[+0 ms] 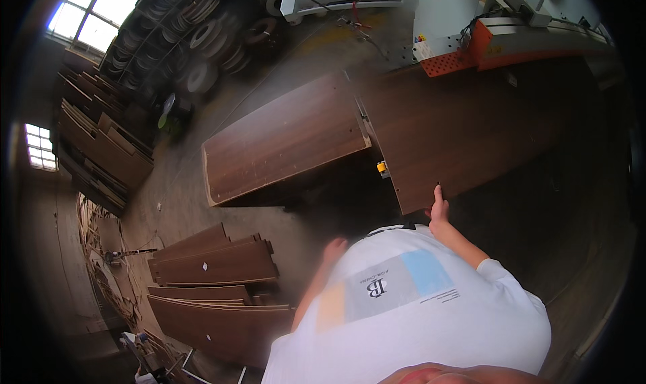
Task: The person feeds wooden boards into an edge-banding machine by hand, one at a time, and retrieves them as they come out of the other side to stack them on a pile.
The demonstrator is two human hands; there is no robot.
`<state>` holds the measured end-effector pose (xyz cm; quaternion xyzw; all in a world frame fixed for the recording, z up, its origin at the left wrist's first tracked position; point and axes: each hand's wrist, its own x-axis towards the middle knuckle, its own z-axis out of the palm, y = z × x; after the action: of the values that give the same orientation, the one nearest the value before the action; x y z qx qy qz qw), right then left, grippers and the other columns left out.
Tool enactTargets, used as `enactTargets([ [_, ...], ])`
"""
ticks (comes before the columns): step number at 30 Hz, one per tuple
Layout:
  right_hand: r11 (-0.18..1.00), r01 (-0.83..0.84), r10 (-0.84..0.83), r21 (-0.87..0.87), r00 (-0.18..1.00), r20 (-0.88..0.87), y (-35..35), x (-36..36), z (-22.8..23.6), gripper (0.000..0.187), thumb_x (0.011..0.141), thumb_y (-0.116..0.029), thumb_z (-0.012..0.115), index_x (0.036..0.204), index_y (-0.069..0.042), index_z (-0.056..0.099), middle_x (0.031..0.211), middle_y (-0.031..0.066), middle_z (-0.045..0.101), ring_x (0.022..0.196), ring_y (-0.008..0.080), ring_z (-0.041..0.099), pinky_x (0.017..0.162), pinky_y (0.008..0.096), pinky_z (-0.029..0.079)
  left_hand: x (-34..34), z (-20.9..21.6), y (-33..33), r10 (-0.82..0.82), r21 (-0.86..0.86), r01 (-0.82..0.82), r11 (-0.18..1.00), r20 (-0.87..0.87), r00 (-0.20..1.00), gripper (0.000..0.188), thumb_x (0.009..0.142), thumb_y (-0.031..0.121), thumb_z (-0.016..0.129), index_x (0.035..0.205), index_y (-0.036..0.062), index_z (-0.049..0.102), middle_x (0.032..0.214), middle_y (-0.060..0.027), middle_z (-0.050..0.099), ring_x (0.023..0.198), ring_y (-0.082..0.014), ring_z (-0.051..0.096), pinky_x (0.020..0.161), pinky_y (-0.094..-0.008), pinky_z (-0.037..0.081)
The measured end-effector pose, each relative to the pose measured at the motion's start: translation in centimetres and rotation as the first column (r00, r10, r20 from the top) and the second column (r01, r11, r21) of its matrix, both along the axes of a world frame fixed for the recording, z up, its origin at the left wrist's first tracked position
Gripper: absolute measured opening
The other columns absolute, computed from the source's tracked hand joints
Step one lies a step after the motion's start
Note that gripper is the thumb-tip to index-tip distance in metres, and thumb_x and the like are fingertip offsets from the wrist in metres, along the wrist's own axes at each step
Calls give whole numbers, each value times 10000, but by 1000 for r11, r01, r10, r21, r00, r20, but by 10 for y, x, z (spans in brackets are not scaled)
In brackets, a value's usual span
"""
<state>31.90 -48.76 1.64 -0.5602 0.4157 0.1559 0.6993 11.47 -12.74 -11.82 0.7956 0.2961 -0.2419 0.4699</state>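
A large dark brown wood-grain board (464, 135) lies flat in front of me, reaching from near my waist to beneath the orange machine part. My right hand (439, 212) grips its near edge, with a finger or thumb stretched along the top face and the other fingers curled at the edge, partly hidden. My left hand (334, 249) hangs beside my waist, apart from the board. Its fingers are blurred, and nothing shows clearly in them. Left of the large board, a second brown panel (286, 138) with worn, pale edges sits at about the same height.
A grey machine with an orange perforated guard (447, 64) stands over the board's far side. A small yellow part (382, 168) sits by the board's left edge. Stacked brown boards (215, 263) lie at lower left, with more panels (104, 142) leaning farther left. Edge-band rolls (205, 37) fill a rack behind.
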Motion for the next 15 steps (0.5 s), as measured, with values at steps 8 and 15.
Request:
enactTargets([
  [8,858,444,-324,-258,858,397,-53,33,-102,683,928,-606,559,1248,-3,579,1199,92,643,1038,209,616,860,332,495,-63,-11,18,111,-29,-113,993,-87,990,393,947,353,571,1220,85,663,1155,-132,692,1080,-247,650,931,-359,503],
  [15,837,476,-320,-268,825,466,-92,58,-59,665,985,-497,531,1384,33,487,1405,135,530,1251,258,522,1040,336,406,-116,2,19,146,-59,-156,986,-149,978,365,939,311,587,1201,70,668,1140,-137,692,1066,-242,646,923,-358,500],
])
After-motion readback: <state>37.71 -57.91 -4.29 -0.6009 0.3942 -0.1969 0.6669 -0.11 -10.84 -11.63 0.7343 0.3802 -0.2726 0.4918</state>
